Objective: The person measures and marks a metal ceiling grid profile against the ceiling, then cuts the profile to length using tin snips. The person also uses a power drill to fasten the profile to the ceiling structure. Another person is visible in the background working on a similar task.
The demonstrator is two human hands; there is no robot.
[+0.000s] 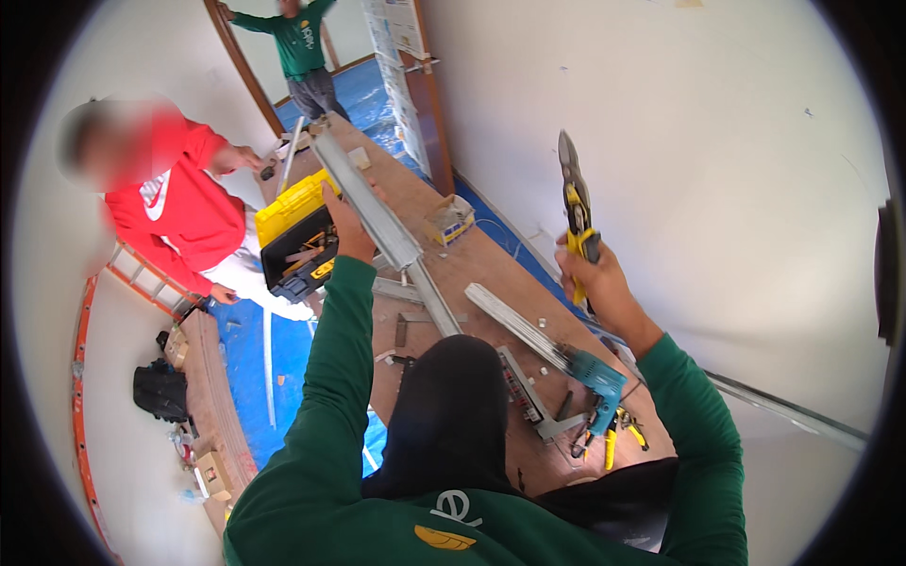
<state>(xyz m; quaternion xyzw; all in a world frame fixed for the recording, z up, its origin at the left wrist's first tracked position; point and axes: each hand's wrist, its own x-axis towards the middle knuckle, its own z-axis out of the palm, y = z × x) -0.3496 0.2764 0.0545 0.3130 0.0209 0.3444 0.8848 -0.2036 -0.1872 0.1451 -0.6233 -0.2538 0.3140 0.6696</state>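
My right hand [596, 275] is raised on the right, closed round the yellow and black handles of tin snips [578, 203]. Their dark blades point up in front of the white wall. My left hand [349, 226] reaches forward and grips the side of a long grey metal channel [370, 203]; some of its fingers are hidden. Just left of that hand is an uncovered toolbox [300, 253] with a yellow lid and several hand tools inside. A narrower metal profile [436, 300] runs from the channel's near end toward my dark-clothed knee [445, 406].
On the brown board [491, 274] lie a teal power drill [598, 375], yellow-handled pliers [613, 443], metal strips [514, 321] and a small box [451, 220]. A person in red [189, 208] is at the left; another in green [300, 47] stands by the doorway. Blue sheeting [250, 349] covers the floor.
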